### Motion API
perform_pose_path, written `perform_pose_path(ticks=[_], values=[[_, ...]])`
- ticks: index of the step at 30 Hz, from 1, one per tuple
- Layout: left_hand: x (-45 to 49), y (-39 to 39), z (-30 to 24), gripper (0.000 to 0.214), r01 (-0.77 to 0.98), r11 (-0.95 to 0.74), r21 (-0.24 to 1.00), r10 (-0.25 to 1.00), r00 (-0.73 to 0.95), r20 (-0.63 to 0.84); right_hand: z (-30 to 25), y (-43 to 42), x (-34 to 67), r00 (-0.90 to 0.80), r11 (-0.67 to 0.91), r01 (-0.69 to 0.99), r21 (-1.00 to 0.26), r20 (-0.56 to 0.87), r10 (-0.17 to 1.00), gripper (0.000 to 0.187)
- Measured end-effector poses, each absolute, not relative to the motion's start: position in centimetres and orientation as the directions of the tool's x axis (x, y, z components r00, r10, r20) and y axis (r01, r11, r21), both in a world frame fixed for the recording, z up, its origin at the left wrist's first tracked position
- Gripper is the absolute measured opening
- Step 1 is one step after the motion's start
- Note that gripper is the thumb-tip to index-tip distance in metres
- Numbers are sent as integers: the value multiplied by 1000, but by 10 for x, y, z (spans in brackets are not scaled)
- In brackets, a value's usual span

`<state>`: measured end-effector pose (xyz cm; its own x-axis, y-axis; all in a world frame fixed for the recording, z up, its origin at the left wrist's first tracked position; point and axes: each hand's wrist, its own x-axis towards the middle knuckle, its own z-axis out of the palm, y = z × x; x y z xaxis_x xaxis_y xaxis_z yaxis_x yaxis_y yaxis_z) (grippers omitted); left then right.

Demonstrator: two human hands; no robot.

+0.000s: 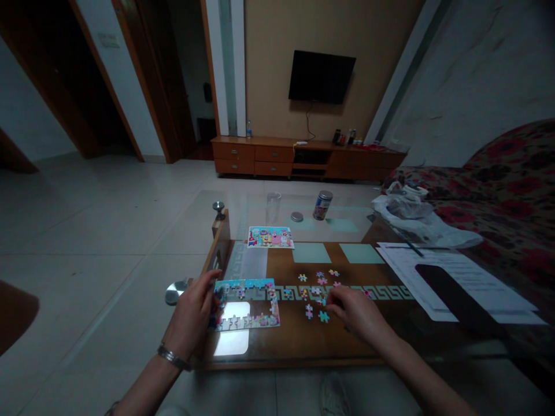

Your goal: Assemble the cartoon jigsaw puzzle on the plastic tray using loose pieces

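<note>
While we are steadying the partly built jigsaw border (247,286) with our curled left hand (193,309) (holding a piece? we cannot tell), our narrow right hand (358,312) is hovering just beside the loose pieces (323,316).

Loose jigsaw pieces (323,316) too small to read — L hand (193,309) hides left edge of part-built puzzle (247,284).
</note>
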<state>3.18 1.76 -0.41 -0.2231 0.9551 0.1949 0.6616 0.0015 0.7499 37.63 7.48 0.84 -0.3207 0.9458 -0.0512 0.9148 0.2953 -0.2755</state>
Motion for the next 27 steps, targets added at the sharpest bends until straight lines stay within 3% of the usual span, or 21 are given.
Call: perform_pose_path(ticks=[6, 9, 12, 17, 22, 27], values=[[35, 16, 4, 36, 630, 71, 773, 966, -235, 103, 21, 84, 394, -257, 237, 921, -310, -23, 966, 13], [33, 17, 4, 35, 670, 65, 740, 961, -243, 135, 30, 92, 413, -185, 180, 935, -306, 13, 983, 16], [31, 18, 1, 34, 711, 33, 703, 953, -235, 193, 36, 95, 431, -126, 120, 963, -241, -10, 992, 17], [29, 19, -5, 35, 753, 2, 659, 949, -210, 237, 43, 89, 438, -62, 49, 995, -83, -162, 985, 17], [24, 21, -16, 36, 802, -23, 597, 936, -192, 294, 50, 83, 439, -22, 32, 998, 51, -184, 983, 18], [16, 23, -32, 32, 821, -52, 569, 935, -160, 316, 54, 79, 444, 8, 24, 993, 119, -260, 965, 14]])
